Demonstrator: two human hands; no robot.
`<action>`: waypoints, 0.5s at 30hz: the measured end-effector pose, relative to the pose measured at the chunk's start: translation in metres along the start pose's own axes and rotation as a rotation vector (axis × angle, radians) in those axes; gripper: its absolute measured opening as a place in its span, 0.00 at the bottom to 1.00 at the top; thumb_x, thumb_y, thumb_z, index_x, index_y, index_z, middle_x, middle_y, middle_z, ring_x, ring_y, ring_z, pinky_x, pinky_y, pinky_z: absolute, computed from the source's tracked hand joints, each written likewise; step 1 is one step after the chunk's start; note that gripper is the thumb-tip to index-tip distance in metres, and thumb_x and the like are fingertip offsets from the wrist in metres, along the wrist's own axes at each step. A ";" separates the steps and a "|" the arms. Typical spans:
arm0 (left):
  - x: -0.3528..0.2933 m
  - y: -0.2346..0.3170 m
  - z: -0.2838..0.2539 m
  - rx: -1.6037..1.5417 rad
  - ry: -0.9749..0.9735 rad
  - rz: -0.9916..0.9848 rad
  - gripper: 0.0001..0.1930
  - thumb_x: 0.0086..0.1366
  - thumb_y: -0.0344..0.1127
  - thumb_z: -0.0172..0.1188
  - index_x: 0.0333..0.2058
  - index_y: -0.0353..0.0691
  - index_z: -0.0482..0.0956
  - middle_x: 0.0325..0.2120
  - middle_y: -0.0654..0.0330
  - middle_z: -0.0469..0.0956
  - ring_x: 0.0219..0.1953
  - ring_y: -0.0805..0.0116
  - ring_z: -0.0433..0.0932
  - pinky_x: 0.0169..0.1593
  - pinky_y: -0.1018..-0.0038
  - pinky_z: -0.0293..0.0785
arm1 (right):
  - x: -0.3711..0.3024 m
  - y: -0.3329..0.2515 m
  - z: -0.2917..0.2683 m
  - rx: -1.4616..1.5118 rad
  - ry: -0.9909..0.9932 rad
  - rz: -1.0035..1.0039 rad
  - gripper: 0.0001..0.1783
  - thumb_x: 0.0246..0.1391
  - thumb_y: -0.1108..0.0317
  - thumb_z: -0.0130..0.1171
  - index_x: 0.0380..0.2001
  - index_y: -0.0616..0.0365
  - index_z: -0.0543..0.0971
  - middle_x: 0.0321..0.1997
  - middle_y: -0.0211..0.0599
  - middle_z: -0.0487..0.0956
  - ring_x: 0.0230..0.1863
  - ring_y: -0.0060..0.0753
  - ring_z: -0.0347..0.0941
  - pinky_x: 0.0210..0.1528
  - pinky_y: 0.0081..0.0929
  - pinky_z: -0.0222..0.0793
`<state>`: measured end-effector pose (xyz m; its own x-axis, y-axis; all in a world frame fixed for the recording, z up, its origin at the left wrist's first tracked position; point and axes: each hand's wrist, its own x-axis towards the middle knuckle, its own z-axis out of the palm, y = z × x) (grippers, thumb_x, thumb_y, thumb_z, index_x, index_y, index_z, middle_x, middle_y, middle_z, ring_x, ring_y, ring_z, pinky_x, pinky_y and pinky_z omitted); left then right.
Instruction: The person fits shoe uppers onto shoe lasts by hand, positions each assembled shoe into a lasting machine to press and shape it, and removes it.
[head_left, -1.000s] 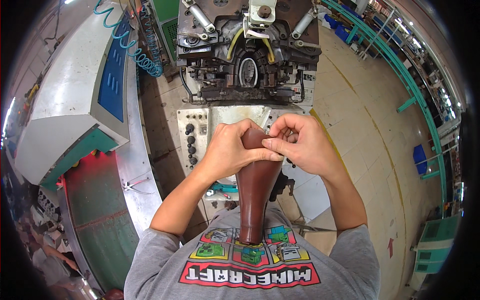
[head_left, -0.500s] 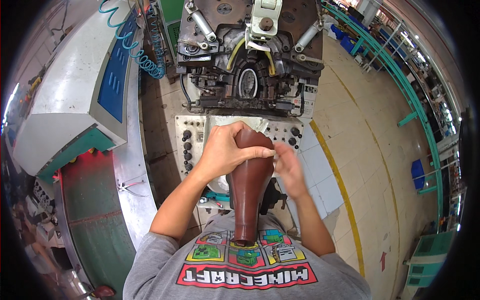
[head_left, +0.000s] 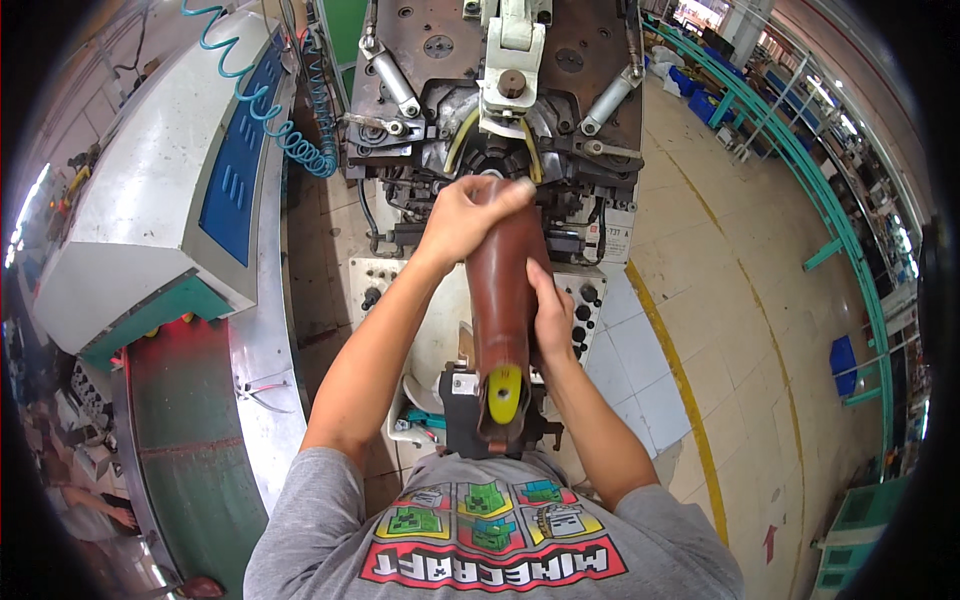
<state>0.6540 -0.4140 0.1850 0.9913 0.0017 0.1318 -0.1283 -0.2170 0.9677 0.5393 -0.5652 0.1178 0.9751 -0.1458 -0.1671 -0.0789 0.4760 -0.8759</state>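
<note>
Between my hands is a brown leather shoe upper (head_left: 500, 300) stretched over a last; the yellow top of the last (head_left: 505, 392) shows in the opening at the end nearer me. The toe end points away from me, at the front of the machine's dark jaws (head_left: 490, 150). My left hand (head_left: 462, 228) is closed over the toe part, thumb across its top. Along the right side of the upper, my right hand (head_left: 552, 315) grips it, with the thumb showing and the other fingers hidden underneath.
Above the jaws hangs a white clamp arm (head_left: 512, 85), flanked by two cylinders. A control panel (head_left: 375, 275) with black knobs lies under my arms. At left stand a white-and-blue machine (head_left: 150, 180) and a metal ledge (head_left: 265, 400) with pliers (head_left: 262, 392) on it.
The shoe upper has moved forward to the jaws and tilted, bringing the yellow last into sight. My right hand, blurred beside the toe before, now grips the upper's side.
</note>
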 end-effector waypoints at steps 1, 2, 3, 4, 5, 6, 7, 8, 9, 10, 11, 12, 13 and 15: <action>0.008 -0.007 0.001 -0.208 -0.024 -0.124 0.49 0.64 0.70 0.70 0.62 0.24 0.76 0.49 0.45 0.84 0.47 0.62 0.85 0.51 0.67 0.83 | 0.016 -0.007 0.005 -0.020 0.082 -0.014 0.23 0.70 0.59 0.66 0.55 0.71 0.84 0.55 0.39 0.86 0.53 0.28 0.82 0.58 0.29 0.77; 0.010 -0.017 0.000 -0.365 -0.068 -0.234 0.51 0.67 0.76 0.62 0.66 0.30 0.74 0.51 0.50 0.84 0.49 0.63 0.85 0.53 0.65 0.84 | 0.030 -0.012 0.009 0.029 0.083 0.009 0.25 0.69 0.57 0.67 0.55 0.71 0.84 0.55 0.40 0.86 0.52 0.29 0.83 0.56 0.31 0.79; 0.006 -0.029 -0.003 -0.494 -0.194 -0.326 0.50 0.66 0.78 0.61 0.64 0.31 0.76 0.51 0.51 0.84 0.49 0.61 0.85 0.53 0.64 0.82 | 0.041 -0.015 0.012 0.107 -0.019 0.049 0.26 0.68 0.56 0.67 0.55 0.71 0.84 0.56 0.41 0.86 0.52 0.30 0.84 0.54 0.33 0.80; 0.003 -0.040 -0.005 -0.600 -0.173 -0.422 0.50 0.65 0.79 0.60 0.62 0.33 0.79 0.50 0.52 0.85 0.49 0.60 0.85 0.53 0.64 0.81 | 0.053 -0.017 0.015 0.089 0.064 0.034 0.26 0.68 0.56 0.67 0.55 0.71 0.84 0.56 0.41 0.86 0.52 0.30 0.84 0.54 0.33 0.80; -0.002 -0.052 -0.006 -0.580 -0.195 -0.533 0.49 0.66 0.81 0.57 0.64 0.38 0.78 0.51 0.55 0.85 0.53 0.63 0.84 0.57 0.62 0.78 | 0.064 -0.017 0.020 0.148 0.016 0.050 0.27 0.67 0.55 0.68 0.56 0.70 0.83 0.55 0.42 0.86 0.51 0.32 0.84 0.53 0.34 0.81; -0.008 -0.062 -0.001 -0.684 -0.220 -0.541 0.47 0.67 0.78 0.59 0.65 0.39 0.78 0.53 0.56 0.85 0.58 0.64 0.81 0.60 0.63 0.76 | 0.075 -0.015 0.023 0.220 -0.077 0.071 0.28 0.66 0.54 0.68 0.57 0.70 0.83 0.55 0.43 0.86 0.49 0.33 0.85 0.51 0.35 0.82; -0.007 -0.069 0.006 -0.777 -0.251 -0.483 0.45 0.68 0.75 0.61 0.64 0.38 0.77 0.53 0.55 0.85 0.56 0.64 0.82 0.58 0.63 0.78 | 0.086 -0.014 0.025 0.171 -0.032 0.135 0.28 0.66 0.55 0.69 0.57 0.70 0.82 0.55 0.43 0.85 0.48 0.36 0.85 0.50 0.36 0.82; -0.005 -0.075 0.013 -0.829 -0.113 -0.467 0.43 0.69 0.72 0.63 0.64 0.37 0.77 0.53 0.54 0.85 0.55 0.63 0.83 0.57 0.63 0.79 | 0.094 -0.010 0.026 0.156 0.058 0.134 0.28 0.66 0.55 0.69 0.57 0.70 0.82 0.55 0.43 0.85 0.48 0.36 0.85 0.50 0.36 0.82; -0.003 -0.080 0.018 -0.852 -0.201 -0.456 0.43 0.69 0.72 0.63 0.64 0.37 0.77 0.53 0.54 0.85 0.55 0.63 0.83 0.57 0.63 0.79 | 0.100 -0.006 0.027 0.181 0.104 0.148 0.29 0.65 0.56 0.69 0.58 0.70 0.81 0.55 0.43 0.85 0.48 0.36 0.84 0.51 0.37 0.82; 0.000 -0.082 0.023 -0.900 -0.150 -0.485 0.40 0.70 0.67 0.65 0.63 0.35 0.77 0.53 0.53 0.84 0.53 0.62 0.84 0.55 0.63 0.81 | 0.106 -0.002 0.027 0.230 0.036 0.181 0.29 0.65 0.56 0.70 0.59 0.70 0.80 0.56 0.43 0.84 0.49 0.37 0.84 0.52 0.37 0.82; 0.004 -0.083 0.027 -0.911 0.010 -0.483 0.38 0.72 0.63 0.66 0.63 0.33 0.77 0.53 0.52 0.84 0.50 0.62 0.86 0.53 0.64 0.83 | 0.111 -0.001 0.026 0.211 0.122 0.160 0.29 0.65 0.56 0.70 0.59 0.70 0.80 0.56 0.43 0.84 0.49 0.37 0.84 0.52 0.37 0.82; 0.007 -0.083 0.030 -0.939 -0.074 -0.517 0.38 0.72 0.63 0.66 0.63 0.33 0.77 0.53 0.52 0.84 0.50 0.62 0.86 0.53 0.64 0.83 | 0.115 0.001 0.025 0.236 0.123 0.179 0.30 0.65 0.56 0.71 0.59 0.70 0.80 0.57 0.44 0.84 0.51 0.37 0.84 0.53 0.37 0.81; 0.010 -0.083 0.033 -0.936 -0.031 -0.501 0.37 0.72 0.62 0.67 0.62 0.31 0.77 0.53 0.52 0.84 0.48 0.61 0.86 0.51 0.64 0.85 | 0.118 0.003 0.025 0.282 0.039 0.209 0.31 0.64 0.56 0.71 0.60 0.70 0.79 0.58 0.44 0.83 0.52 0.38 0.83 0.54 0.38 0.81; 0.013 -0.079 0.033 -0.921 0.091 -0.483 0.37 0.72 0.60 0.68 0.60 0.28 0.77 0.52 0.50 0.84 0.46 0.61 0.87 0.48 0.64 0.86 | 0.119 0.006 0.025 0.261 0.114 0.171 0.32 0.64 0.55 0.72 0.61 0.70 0.79 0.58 0.44 0.83 0.53 0.38 0.83 0.55 0.38 0.80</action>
<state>0.6781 -0.4288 0.1031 0.9421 -0.0278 -0.3342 0.2699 0.6544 0.7063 0.6601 -0.5584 0.1042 0.9215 -0.1335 -0.3646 -0.1697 0.7060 -0.6875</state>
